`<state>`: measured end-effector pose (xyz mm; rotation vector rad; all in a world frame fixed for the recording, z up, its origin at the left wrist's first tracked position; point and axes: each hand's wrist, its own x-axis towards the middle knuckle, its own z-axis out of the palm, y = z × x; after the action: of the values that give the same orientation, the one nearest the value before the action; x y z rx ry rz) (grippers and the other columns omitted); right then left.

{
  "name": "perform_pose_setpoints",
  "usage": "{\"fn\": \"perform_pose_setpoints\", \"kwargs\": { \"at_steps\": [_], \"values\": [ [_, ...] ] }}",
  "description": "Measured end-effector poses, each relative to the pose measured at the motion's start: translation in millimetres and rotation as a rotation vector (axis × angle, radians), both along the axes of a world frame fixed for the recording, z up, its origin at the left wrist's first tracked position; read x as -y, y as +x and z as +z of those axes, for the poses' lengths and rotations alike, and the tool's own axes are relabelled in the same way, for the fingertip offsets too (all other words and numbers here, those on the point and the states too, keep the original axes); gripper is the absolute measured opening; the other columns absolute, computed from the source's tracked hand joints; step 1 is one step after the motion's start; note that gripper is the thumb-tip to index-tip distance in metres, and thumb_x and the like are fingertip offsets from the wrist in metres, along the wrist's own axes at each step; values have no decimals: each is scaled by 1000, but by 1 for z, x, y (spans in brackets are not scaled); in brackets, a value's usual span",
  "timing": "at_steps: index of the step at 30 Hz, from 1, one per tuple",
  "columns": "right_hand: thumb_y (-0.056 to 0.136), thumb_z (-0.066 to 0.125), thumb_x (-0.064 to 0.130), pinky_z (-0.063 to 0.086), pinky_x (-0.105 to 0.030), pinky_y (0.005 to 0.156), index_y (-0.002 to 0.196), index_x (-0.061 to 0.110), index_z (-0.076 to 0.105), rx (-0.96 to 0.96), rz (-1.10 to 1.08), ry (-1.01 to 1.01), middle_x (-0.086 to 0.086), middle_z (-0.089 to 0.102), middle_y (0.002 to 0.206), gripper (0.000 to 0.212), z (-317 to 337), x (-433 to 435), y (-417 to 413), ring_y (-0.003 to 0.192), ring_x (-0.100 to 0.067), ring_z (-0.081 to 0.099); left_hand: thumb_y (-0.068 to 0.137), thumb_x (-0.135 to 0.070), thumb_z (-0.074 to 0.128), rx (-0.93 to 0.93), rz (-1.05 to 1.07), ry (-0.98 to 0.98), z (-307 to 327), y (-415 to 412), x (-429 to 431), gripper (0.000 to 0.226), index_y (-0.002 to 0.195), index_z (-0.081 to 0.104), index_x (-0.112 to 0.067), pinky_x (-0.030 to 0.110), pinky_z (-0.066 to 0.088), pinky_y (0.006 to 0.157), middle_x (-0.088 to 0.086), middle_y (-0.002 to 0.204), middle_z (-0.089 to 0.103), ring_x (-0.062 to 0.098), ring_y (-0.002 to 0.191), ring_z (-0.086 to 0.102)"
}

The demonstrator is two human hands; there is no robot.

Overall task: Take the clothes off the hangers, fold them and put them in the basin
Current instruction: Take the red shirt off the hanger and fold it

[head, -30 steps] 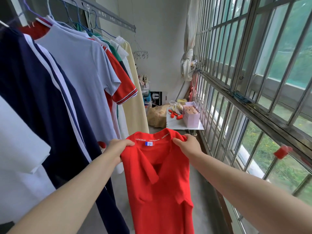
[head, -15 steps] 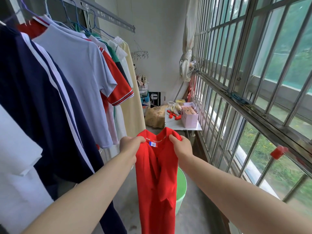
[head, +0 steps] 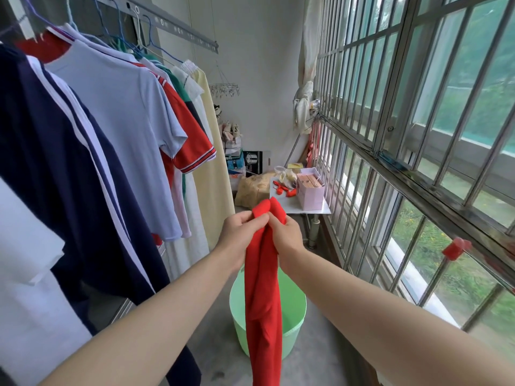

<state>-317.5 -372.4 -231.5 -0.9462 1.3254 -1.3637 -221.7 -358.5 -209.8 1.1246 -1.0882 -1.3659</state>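
A red shirt (head: pixel 262 291) hangs folded lengthwise into a narrow strip in front of me. My left hand (head: pixel 241 235) and my right hand (head: pixel 287 235) pinch its top edge together, knuckles almost touching. Below it on the concrete floor stands a light green basin (head: pixel 292 310), partly hidden behind the shirt. On the left, several shirts hang on hangers from a rail (head: pixel 172 26): a navy one with white stripes (head: pixel 64 168), a pale blue one (head: pixel 125 129), a red one with striped cuffs (head: pixel 192 143), and a cream garment (head: pixel 209 151).
A barred window (head: pixel 418 135) runs along the right side. At the far end a small white table (head: pixel 301 208) carries a pink bag (head: pixel 310 190) and red clips. Boxes and a tan sack (head: pixel 253 188) sit against the back wall.
My hands have come together, bringing the two shoulders of the red shirt against each other, so the shirt is folded in half lengthwise. My view has tilted down and the green basin shows.
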Motion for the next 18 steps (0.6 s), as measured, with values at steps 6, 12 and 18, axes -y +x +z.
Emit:
{"fn": "perform_pose_setpoints", "kwargs": {
  "at_steps": [6, 12, 18],
  "values": [
    [87, 62, 23, 44, -31, 62, 81, 13, 55, 91, 144, 98, -7, 53, 68, 13, 16, 1, -11, 53, -15, 51, 63, -10, 76, 172, -243, -150, -3, 10, -2, 50, 112, 65, -10, 38, 54, 87, 19, 105, 69, 26, 94, 67],
    [91, 58, 13, 50, -25, 65, 80, 13, 52, -101, 395, 23, -4, 59, 74, 13, 38, -5, -16, 63, -11, 57, 75, -4, 60, 534, 2, -365, -17, 17, 7, 34, 102, 64, -26, 34, 52, 80, 8, 98, 69, 20, 89, 63],
    [86, 63, 13, 35, -21, 61, 71, 16, 59, -347, 306, -140, 1, 54, 68, 15, 33, -5, -33, 66, -11, 47, 82, 18, 46, 339, -40, -290, -11, 30, 9, 55, 96, 69, -29, 30, 46, 82, 8, 97, 68, 17, 90, 59]
  ]
}}
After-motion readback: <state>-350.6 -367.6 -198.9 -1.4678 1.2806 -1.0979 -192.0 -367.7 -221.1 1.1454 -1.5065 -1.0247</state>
